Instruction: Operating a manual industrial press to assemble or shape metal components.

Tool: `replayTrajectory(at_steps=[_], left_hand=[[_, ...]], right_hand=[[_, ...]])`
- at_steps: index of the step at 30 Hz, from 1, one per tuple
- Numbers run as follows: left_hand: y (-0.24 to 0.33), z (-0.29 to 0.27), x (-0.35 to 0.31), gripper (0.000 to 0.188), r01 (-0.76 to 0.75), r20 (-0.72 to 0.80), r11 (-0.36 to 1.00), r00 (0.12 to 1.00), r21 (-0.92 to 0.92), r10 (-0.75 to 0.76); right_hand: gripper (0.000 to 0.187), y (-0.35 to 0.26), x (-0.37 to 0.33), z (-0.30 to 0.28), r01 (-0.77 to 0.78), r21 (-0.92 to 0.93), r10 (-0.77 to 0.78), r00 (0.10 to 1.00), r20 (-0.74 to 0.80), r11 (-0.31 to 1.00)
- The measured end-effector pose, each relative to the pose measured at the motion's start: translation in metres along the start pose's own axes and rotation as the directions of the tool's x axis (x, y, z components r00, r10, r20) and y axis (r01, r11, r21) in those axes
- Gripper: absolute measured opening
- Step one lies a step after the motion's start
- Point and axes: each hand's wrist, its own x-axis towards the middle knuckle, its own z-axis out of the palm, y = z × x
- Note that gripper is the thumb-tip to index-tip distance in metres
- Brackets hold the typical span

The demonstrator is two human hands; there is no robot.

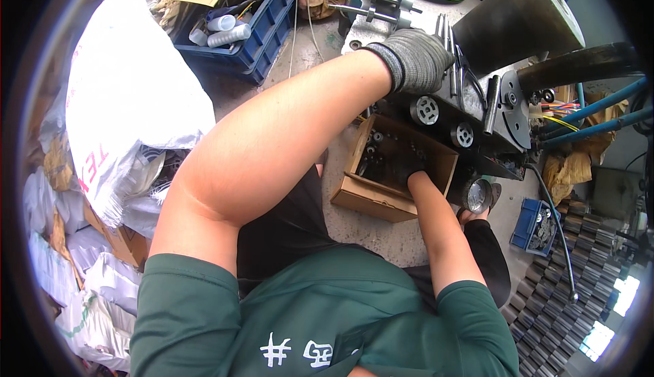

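- Workshop floor [361, 230] lay behind everything, mid-frame.
- Dark metal machine [518, 19] filled the upper right.
- Cardboard box [375, 202] sat open, right of centre.
- Left hand [419, 57], gloved, upper centre, had curled fingers beside metal rods [446, 33]; any grip couldn't be told.
- Right hand [402, 158] was inside the box, fingers lost in shadow, their state unclear.
- Two pierced discs [424, 110] stood at the machine's front.
- Small metal parts [371, 149] lay loose in the box, so work seemed unfinished.

An open brown cardboard box [371, 203] is around the right hand [410, 166]. Small, round metal parts [372, 149] lie loose inside, left of that hand. Thin grey metal sticks [454, 53] are just beside the left hand [419, 60].
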Motion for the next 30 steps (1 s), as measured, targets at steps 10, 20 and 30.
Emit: replayTrajectory(at_steps=[10,20,30], left_hand=[[0.001,0.001,0.000,0.033,-0.001,-0.010,1.000,1.000,0.012,0.001],[0.003,0.002,0.003,0.032,0.047,-0.038,0.993,0.998,0.108,-0.043],[0.002,0.008,0.004,0.030,0.134,-0.033,0.990,0.991,0.031,-0.133]], right_hand=[[0.066,0.016,-0.010,0.008,0.040,0.093,-0.042,0.999,0.011,0.995],[0.065,0.047,-0.038,0.030,-0.012,0.067,0.007,0.997,0.072,0.998],[0.064,0.049,-0.034,0.035,-0.002,0.075,0.000,1.000,0.021,0.997]])
